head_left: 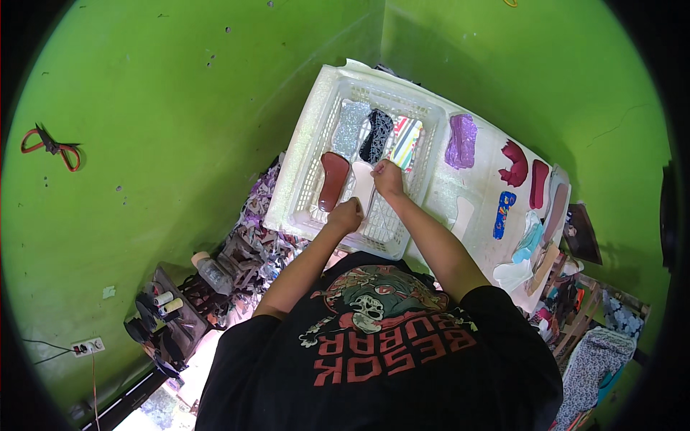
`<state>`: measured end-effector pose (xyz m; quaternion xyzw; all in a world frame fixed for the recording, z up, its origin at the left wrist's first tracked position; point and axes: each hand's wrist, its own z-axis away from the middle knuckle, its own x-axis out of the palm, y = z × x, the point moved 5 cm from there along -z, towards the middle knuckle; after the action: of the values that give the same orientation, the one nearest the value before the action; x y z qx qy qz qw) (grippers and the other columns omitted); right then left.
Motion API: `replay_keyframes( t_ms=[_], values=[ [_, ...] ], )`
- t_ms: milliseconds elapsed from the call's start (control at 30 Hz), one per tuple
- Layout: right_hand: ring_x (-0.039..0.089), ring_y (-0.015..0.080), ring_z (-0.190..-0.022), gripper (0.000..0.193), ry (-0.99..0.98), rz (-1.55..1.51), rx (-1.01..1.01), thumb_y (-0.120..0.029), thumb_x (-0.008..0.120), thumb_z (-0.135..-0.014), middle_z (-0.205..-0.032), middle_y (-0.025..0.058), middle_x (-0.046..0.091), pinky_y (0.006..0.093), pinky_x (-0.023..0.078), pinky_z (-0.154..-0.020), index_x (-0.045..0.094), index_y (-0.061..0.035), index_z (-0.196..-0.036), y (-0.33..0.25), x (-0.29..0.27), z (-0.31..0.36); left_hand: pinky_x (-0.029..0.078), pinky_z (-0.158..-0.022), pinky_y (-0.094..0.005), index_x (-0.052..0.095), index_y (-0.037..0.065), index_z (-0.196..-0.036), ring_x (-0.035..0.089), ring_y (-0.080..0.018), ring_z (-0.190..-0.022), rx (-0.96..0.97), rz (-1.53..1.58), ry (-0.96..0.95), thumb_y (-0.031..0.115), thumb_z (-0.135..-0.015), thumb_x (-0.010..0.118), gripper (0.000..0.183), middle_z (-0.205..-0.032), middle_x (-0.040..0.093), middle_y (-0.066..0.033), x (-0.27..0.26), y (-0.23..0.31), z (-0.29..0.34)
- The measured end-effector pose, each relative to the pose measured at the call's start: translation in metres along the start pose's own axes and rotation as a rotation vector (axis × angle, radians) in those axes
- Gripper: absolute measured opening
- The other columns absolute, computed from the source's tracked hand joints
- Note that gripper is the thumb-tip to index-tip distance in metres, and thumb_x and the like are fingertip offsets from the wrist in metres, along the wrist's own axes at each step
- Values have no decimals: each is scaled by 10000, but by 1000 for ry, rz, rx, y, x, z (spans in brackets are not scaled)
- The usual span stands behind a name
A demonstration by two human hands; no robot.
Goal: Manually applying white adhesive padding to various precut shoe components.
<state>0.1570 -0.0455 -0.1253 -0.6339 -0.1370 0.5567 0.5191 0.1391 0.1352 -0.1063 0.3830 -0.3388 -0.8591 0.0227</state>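
Observation:
A pale, sole-shaped piece (364, 183) lies in a white plastic basket (433, 144), between my two hands. My left hand (348, 214) is closed at its near end, and my right hand (389, 177) pinches its far right edge. The fingertips are partly hidden. Left of the piece sits a brown sole-shaped stack (333, 181). Along the basket's far side are a silver glittery stack (353, 128), a black patterned stack (376, 135) and a striped multicoloured stack (408, 141).
The white tabletop (476, 190) carries a purple stack (461, 141), maroon pieces (514, 164), a blue patterned piece (504, 214) and a turquoise piece (529, 237) to the right. Scraps (253, 244) are heaped at left. Red-handled snips (52, 146) hang on the green wall.

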Motion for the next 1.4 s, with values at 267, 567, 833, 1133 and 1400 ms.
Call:
replay_keyframes(
  t_ms=[267,567,833,1133,1400],
  values=[
    [616,271,-647,196,-10,66,-20,-88,768,-719,-698,140,616,371,488,-617,588,-13,-747,-8,-5,5,504,-842,-440,635,107,-1042,651,-338,-979,-121,-172,-89,249,-846,540,260,-1023,679,-174,-8,13,7],
    [613,281,-619,231,-61,37,-1,-149,783,-738,-693,151,629,370,488,-604,603,-6,-752,-34,-31,19,516,-736,-472,638,33,-922,665,-364,-842,40,-100,80,258,-845,565,249,-874,678,-204,-25,57,20],
    [455,61,-589,206,-106,-558,-23,-136,718,-842,-632,-6,536,250,408,-548,568,-14,-770,-62,-107,56,449,-579,-373,536,7,-806,597,-279,-613,343,379,277,137,-814,607,149,-696,600,-149,-34,133,20],
    [393,53,-588,215,249,-544,-2,-165,654,-902,-624,-33,463,236,355,-536,564,-16,-776,10,-224,99,344,-500,-285,484,16,-770,388,-117,-511,489,486,98,103,-867,603,176,-584,423,-30,23,229,23],
    [522,91,-563,180,184,-591,349,-184,634,-904,-697,35,599,253,426,-523,615,-18,-837,134,-255,153,479,-783,-326,632,-6,-1041,611,-238,-855,454,445,-115,114,-845,579,236,-925,635,-170,142,214,-8]
  ],
)
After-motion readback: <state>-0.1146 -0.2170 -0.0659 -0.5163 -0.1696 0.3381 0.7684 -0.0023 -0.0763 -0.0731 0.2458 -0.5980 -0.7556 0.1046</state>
